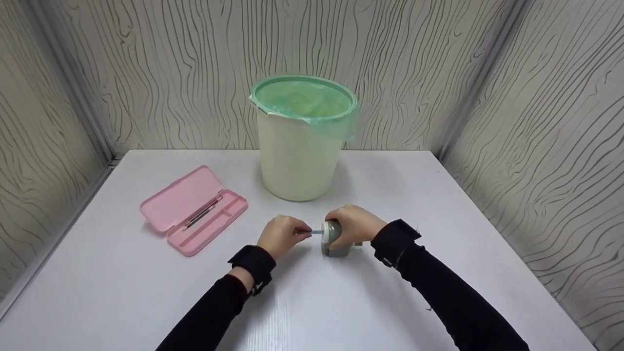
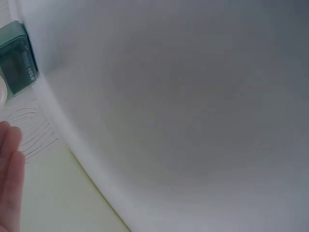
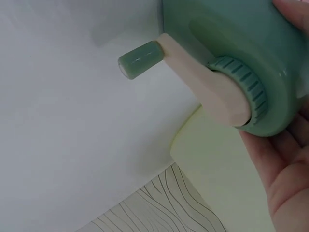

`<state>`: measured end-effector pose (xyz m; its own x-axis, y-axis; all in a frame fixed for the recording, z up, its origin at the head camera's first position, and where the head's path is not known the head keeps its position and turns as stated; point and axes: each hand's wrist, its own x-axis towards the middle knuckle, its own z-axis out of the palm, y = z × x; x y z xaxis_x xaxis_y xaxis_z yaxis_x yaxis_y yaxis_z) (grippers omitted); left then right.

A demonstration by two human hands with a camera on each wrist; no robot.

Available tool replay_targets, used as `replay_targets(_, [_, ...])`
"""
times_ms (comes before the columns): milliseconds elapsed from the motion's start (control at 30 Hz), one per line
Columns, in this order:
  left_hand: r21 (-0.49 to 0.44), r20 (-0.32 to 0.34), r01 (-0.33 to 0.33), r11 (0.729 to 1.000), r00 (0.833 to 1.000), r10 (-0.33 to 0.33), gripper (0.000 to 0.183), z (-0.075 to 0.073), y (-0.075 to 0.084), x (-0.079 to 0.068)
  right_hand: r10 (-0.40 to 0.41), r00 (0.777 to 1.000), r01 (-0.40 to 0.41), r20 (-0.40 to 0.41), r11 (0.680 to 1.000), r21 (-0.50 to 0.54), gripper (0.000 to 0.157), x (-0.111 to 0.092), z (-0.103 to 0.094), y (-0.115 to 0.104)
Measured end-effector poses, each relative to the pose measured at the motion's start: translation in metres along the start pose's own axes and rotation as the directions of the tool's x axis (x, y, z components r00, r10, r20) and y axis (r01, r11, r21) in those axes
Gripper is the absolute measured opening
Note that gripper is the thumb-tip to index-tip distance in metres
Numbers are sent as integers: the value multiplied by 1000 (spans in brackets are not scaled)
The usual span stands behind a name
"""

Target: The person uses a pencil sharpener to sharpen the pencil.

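Observation:
My right hand holds a green hand-crank pencil sharpener by its upper part, close over the white table. The sharpener's pale crank arm with a green knob shows in the right wrist view, where fingers of the right hand wrap its body. From the left, my left hand pinches a blue pencil, whose end meets the sharpener's white round front. In the left wrist view the left hand shows only at the edge, near the sharpener; the pencil is hidden there.
An open pink pencil case lies to the left, with dark pencils in one compartment. Behind the hands stands a tall pale-green bin with a green liner. Wood-patterned panels enclose the table.

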<state>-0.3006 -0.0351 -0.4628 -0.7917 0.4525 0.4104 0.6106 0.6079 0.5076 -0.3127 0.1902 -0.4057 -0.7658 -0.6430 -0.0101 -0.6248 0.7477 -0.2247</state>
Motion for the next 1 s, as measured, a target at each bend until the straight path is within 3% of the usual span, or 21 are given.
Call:
replay_targets(167, [-8,-3,-18,1000,1000,18,10,0,-3,0,-1,1000,1,1,1000,-22,40,-2,-1,-1])
replay_targets(400, [-40,44,8,999,999,-6,11,-4,-3,1,33,999,-32,21,999,-24,42,0,0,-2])
replay_targets(733, [-83,85,23,996,996,-16,11,-8,-7,5,20,999,-20,31,1000,-11,42,2,-4,-3])
replay_targets(1000, [-61,91,-26,998,995,32,10,-10,-10,8,28,999,-27,39,999,-31,40,2,-3,-2])
